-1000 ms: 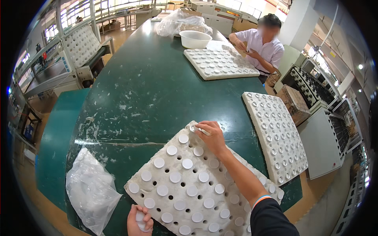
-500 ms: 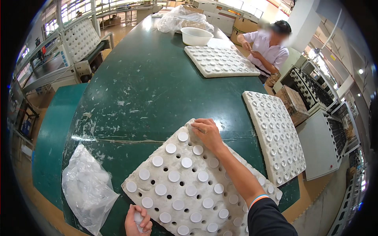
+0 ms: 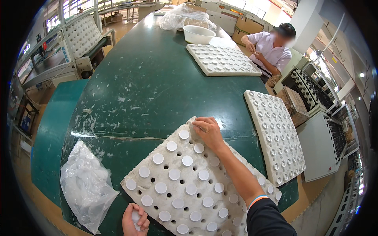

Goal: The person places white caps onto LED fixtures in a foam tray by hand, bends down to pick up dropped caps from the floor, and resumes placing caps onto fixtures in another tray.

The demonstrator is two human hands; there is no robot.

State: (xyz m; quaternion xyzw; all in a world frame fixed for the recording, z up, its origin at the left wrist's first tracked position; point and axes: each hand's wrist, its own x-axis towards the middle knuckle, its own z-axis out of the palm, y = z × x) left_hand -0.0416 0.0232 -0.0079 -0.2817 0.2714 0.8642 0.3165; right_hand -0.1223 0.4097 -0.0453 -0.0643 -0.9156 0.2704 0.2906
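Note:
A pale foam board (image 3: pixel 161 173) with rows of holes lies turned cornerwise on the green table before me. White round discs (image 3: pixel 174 174) sit over many of its holes, while other holes show dark and bare. My right hand (image 3: pixel 208 133) is at the board's far corner, fingers bent and pinched together; what they grip, if anything, is hidden. My right forearm crosses above the board and covers some discs. Beside the near left edge, my left hand (image 3: pixel 129 224) is closed around white discs (image 3: pixel 136 217), partly hidden by the fingers.
To the left lies a clear plastic bag (image 3: pixel 84 185) with white contents. More white boards holding ring-shaped pieces rest at the right (image 3: pixel 277 151) and far right (image 3: pixel 220 70). A white basin (image 3: pixel 199 35) stands farther back, near a person (image 3: pixel 271 51) working at the table's right side.
My left hand has shifted very slightly left and down. The right hand stays at the far corner with its fingers pinched; the view has moved a little.

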